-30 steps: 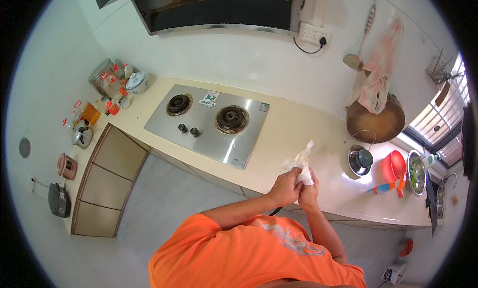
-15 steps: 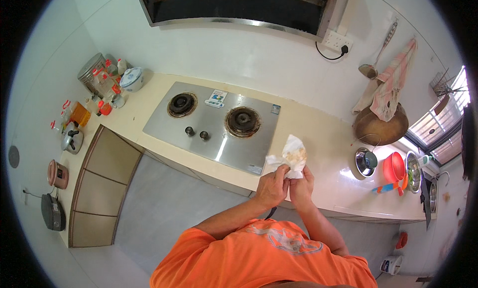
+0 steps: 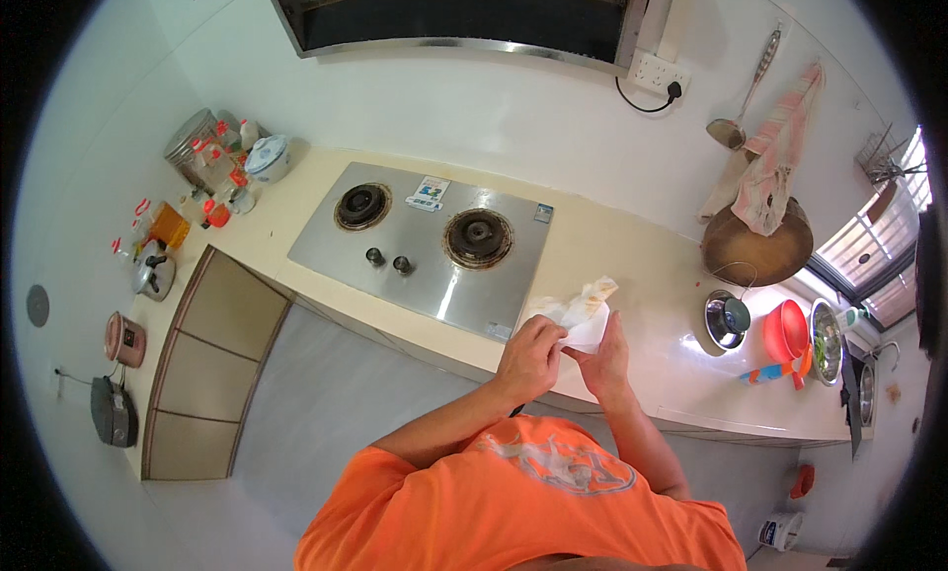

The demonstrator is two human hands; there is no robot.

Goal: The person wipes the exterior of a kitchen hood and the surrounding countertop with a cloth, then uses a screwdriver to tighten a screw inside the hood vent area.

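A crumpled white paper towel with yellowish stains is held between both my hands just above the cream countertop. My left hand pinches its left side, and my right hand grips it from underneath on the right. Both hands hover at the counter's front edge, just right of the steel two-burner gas hob.
A round wooden chopping board with a striped cloth leans at the wall to the right. A steel pot, a red bowl and a colander sit further right. Jars and bottles crowd the far left corner, with a kettle nearby.
The view has swung left, so the hob sits more central. My hands have kept hold of the towel and reworked it from a raised twist into a flatter wad.
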